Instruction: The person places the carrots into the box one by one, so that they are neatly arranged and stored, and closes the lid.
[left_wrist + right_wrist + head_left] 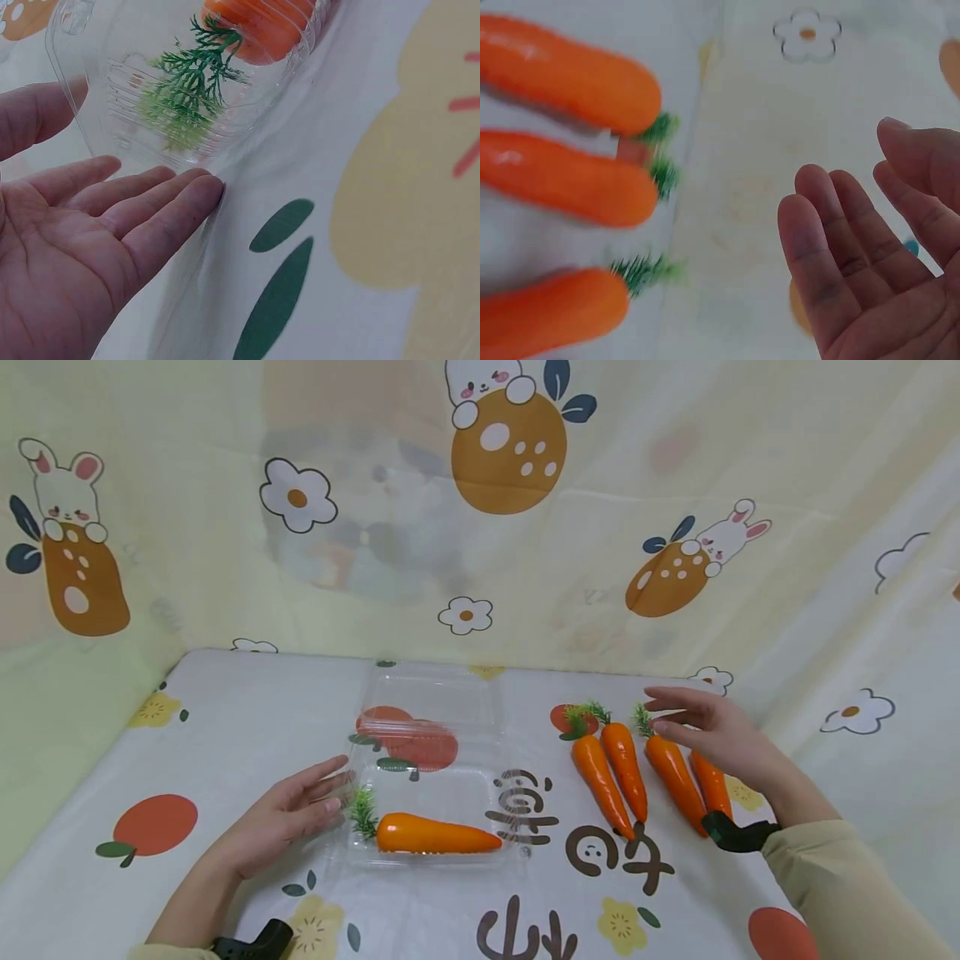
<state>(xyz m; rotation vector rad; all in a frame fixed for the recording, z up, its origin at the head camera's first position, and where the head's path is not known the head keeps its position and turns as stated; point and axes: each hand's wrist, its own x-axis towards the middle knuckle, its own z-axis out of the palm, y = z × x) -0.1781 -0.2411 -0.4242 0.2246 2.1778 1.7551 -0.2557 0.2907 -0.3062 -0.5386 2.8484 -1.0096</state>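
A clear plastic clamshell box (442,777) lies with its lid raised back on the table, and one carrot (438,833) with a green top (191,97) lies along its near side. At the box's left side is my left hand (288,818), fingers extended and fingertips at the plastic wall; the left wrist view shows the palm (67,255). My right hand (712,727) hovers over the carrots at the right, its fingers loosely bent with nothing between them. Below it lie a carrot (672,777) and another carrot (709,783), the latter partly hidden by the hand.
Two further carrots (602,781) lie side by side, tips toward the front, between the box and the right hand. A printed cloth (247,735) covers the table. Behind it hangs a patterned curtain (360,593), with more fabric at both sides.
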